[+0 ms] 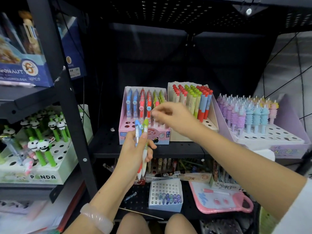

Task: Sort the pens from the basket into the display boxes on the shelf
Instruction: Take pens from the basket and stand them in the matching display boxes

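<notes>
shelf (152, 149); L hand (135, 149) grips pens (143, 146); R hand (170, 115) over pink box (125, 129)

Pale pink bangle (97, 220), chunky and translucent, round the left wrist. White sleeve (294, 211) on the right upper arm, loose-edged. Bare forearms, bare knees (133, 222) showing below. No rings visible on either hand.

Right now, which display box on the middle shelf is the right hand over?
The pink box, leftmost of three. The right hand hovers at its pens; the beige box and lilac box sit further right.
</notes>
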Action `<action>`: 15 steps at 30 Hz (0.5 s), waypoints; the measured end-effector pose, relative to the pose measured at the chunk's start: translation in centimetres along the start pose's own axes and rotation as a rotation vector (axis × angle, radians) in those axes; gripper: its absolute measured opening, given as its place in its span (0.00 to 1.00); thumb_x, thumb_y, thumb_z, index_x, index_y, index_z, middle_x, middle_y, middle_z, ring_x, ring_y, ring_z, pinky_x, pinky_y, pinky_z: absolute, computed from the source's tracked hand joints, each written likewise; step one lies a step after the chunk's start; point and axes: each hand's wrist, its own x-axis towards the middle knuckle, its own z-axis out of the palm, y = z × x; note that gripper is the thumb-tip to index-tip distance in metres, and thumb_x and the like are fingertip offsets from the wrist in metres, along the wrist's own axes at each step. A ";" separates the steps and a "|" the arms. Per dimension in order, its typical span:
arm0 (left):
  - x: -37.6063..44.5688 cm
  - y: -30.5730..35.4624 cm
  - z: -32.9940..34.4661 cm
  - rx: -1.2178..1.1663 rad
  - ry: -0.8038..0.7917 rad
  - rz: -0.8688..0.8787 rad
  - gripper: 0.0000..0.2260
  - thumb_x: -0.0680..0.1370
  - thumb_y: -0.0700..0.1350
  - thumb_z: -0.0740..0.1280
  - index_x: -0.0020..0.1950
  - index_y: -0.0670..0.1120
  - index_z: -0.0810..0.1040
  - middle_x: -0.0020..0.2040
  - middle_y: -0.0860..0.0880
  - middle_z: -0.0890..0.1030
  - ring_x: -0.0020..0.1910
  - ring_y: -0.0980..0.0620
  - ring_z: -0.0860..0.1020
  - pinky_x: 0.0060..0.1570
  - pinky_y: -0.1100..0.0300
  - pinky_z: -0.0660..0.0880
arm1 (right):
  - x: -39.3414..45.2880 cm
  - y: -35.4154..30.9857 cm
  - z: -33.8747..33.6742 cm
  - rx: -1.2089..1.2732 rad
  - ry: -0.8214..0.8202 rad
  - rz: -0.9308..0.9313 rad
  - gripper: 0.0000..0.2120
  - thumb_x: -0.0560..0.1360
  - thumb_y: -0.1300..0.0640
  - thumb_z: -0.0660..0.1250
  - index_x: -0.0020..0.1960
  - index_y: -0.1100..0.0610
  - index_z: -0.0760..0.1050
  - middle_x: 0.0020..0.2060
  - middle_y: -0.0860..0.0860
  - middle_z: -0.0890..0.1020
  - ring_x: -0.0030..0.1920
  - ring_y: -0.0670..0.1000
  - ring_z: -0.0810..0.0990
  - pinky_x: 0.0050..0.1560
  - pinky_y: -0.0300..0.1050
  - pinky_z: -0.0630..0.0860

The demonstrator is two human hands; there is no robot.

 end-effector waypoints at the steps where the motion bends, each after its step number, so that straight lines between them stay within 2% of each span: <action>1: 0.0 0.1 0.2 0.001 -0.013 0.012 0.07 0.80 0.49 0.57 0.51 0.46 0.69 0.31 0.50 0.80 0.22 0.56 0.70 0.24 0.65 0.69 | -0.4 -0.3 0.6 0.086 -0.114 0.020 0.04 0.77 0.52 0.63 0.47 0.44 0.76 0.41 0.42 0.80 0.39 0.36 0.78 0.39 0.30 0.76; 3: 0.1 0.3 0.5 0.006 -0.034 0.022 0.09 0.79 0.50 0.57 0.52 0.46 0.69 0.32 0.50 0.80 0.22 0.55 0.71 0.24 0.64 0.70 | -0.6 -0.2 1.2 0.199 -0.198 0.055 0.05 0.77 0.56 0.63 0.48 0.48 0.78 0.44 0.45 0.81 0.40 0.36 0.78 0.42 0.29 0.75; 6: 0.3 0.4 0.3 -0.016 -0.013 -0.002 0.09 0.80 0.49 0.57 0.54 0.46 0.71 0.33 0.48 0.82 0.27 0.52 0.78 0.27 0.63 0.74 | 0.0 -0.4 0.7 0.230 -0.111 0.076 0.05 0.77 0.58 0.63 0.47 0.54 0.78 0.40 0.47 0.81 0.37 0.39 0.79 0.41 0.32 0.77; 9: 0.5 0.2 -0.7 -0.023 0.058 -0.044 0.09 0.81 0.49 0.56 0.52 0.46 0.72 0.37 0.46 0.83 0.30 0.50 0.81 0.28 0.62 0.76 | 1.6 -1.3 -1.4 0.339 0.155 0.040 0.06 0.79 0.60 0.60 0.47 0.53 0.75 0.38 0.48 0.80 0.34 0.39 0.80 0.36 0.31 0.76; 12: 0.8 -0.2 -1.7 -0.026 0.098 -0.079 0.08 0.80 0.49 0.57 0.50 0.46 0.71 0.35 0.47 0.82 0.26 0.52 0.77 0.25 0.63 0.74 | 3.5 -2.3 -4.1 0.469 0.450 0.003 0.06 0.80 0.60 0.57 0.47 0.56 0.72 0.38 0.52 0.79 0.35 0.43 0.81 0.35 0.35 0.78; 15: 1.0 -0.5 -2.1 -0.011 0.087 -0.075 0.09 0.80 0.50 0.57 0.51 0.46 0.72 0.33 0.50 0.82 0.25 0.53 0.75 0.24 0.64 0.73 | 5.0 -2.2 -5.4 0.336 0.601 -0.026 0.05 0.80 0.59 0.56 0.48 0.56 0.70 0.40 0.53 0.80 0.39 0.47 0.82 0.38 0.35 0.78</action>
